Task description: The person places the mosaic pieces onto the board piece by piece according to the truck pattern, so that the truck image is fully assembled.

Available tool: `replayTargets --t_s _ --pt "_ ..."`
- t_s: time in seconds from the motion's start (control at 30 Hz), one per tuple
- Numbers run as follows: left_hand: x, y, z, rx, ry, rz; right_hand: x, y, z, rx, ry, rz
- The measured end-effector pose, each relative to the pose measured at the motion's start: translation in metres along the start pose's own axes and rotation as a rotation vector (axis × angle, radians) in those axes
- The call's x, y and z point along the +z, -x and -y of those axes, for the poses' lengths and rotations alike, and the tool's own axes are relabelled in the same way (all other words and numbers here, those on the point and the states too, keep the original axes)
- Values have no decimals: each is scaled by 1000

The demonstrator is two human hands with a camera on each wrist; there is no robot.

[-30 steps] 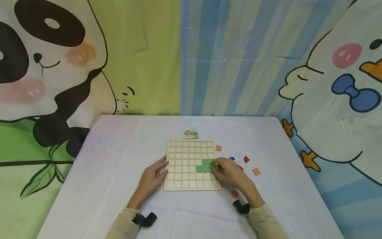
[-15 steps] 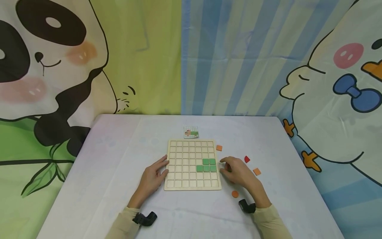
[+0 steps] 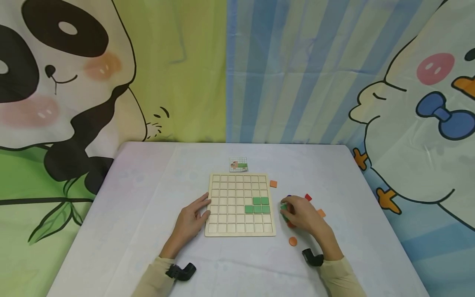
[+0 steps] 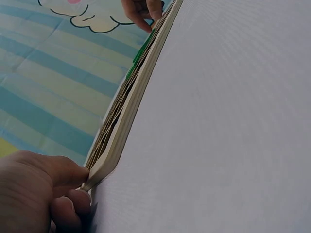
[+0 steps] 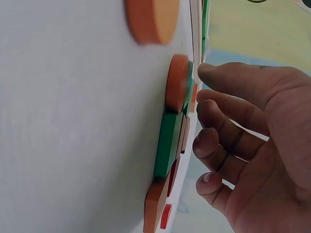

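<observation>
My left hand [image 3: 189, 220] holds the left edge of the wooden grid board [image 3: 226, 206], thumb and fingertips at the rim in the left wrist view. Several green square tiles [image 3: 257, 209] lie in cells at the board's right side. To the right of the board, my right hand [image 3: 302, 212] hovers over a cluster of loose pieces with its fingers bent and apart. In the right wrist view nothing sits between those fingers; a green block [image 5: 166, 145] and an orange round piece [image 5: 177, 85] lie close by. The hand partly hides the cluster in the head view.
A small picture card [image 3: 238, 164] lies behind the board. An orange square [image 3: 273, 184] is near the board's back right corner, an orange disc [image 3: 292, 241] nearer the front. A red piece [image 3: 308, 197] and another orange square [image 3: 321, 213] lie beyond the right hand.
My right hand has drawn back from the green tiles at the board's right edge and moved right, over the loose pieces. The left hand stays at the board's left edge.
</observation>
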State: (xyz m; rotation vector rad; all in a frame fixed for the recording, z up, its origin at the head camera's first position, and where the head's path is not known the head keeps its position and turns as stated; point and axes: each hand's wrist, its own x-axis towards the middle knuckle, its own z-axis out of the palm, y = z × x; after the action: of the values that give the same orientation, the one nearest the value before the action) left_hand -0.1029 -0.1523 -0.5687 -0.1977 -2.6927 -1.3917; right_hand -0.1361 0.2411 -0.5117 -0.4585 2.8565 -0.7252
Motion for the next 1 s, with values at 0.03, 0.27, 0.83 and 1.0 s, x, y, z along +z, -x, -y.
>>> replayTargets --t_s 0.03,0.27,0.83,1.0 --pt "0 0 0 -2 1 0 -1 0 -2 -3 2 -3" --pt "1 0 0 -8 2 0 -4 4 -9 -12 1 -17" --pt "0 0 -2 -14 -6 2 -5 4 -14 -84 38 -8" --pt "0 0 -2 -9 1 -1 -6 5 -13 -76 25 -13"
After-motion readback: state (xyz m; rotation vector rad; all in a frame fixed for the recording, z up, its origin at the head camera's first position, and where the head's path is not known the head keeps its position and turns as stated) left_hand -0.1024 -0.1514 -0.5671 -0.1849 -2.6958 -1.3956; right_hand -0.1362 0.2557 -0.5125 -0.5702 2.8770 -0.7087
